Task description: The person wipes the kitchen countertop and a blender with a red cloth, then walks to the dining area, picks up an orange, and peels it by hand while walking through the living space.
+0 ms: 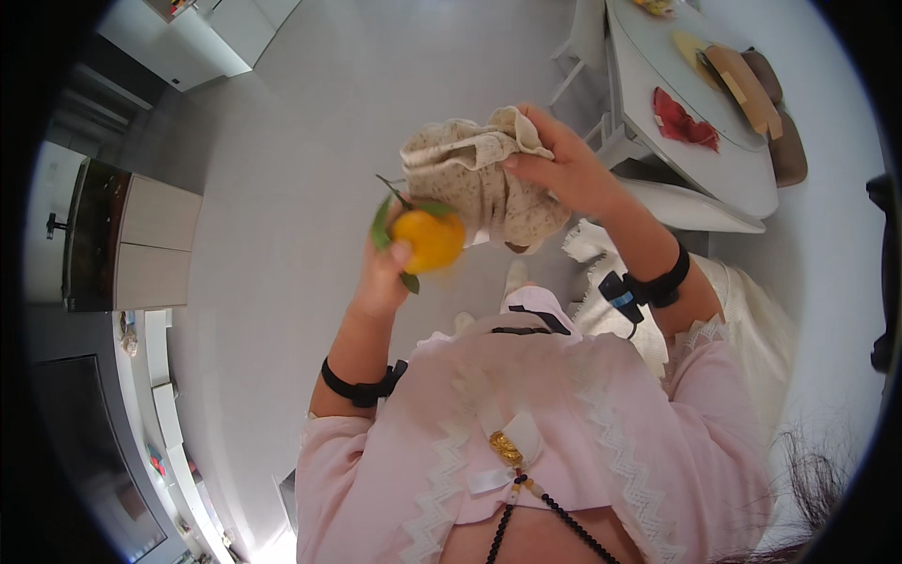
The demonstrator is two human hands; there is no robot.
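Observation:
In the head view, my left hand (pixel 384 278) grips a yellow-orange citrus fruit (pixel 431 240) with a stem and green leaves, slightly blurred. Its thumb lies against the fruit's near side. My right hand (pixel 564 166) pinches a crumpled beige, brown-speckled knit cloth item (pixel 465 169) by its ruffled upper edge. The fabric hangs in folds between my hands, and its left part lies behind the fruit. Whether the left fingers also touch the cloth is hidden. Both hands are raised over the grey floor in front of my body.
At the upper right stands a white table (pixel 740 190) bearing a red cloth (pixel 680 120) and a cardboard piece (pixel 743 88). A white chair (pixel 683 204) stands at its near side. Cream fringed fabric (pixel 740 303) drapes beside my right arm. Cabinets (pixel 156 243) line the left.

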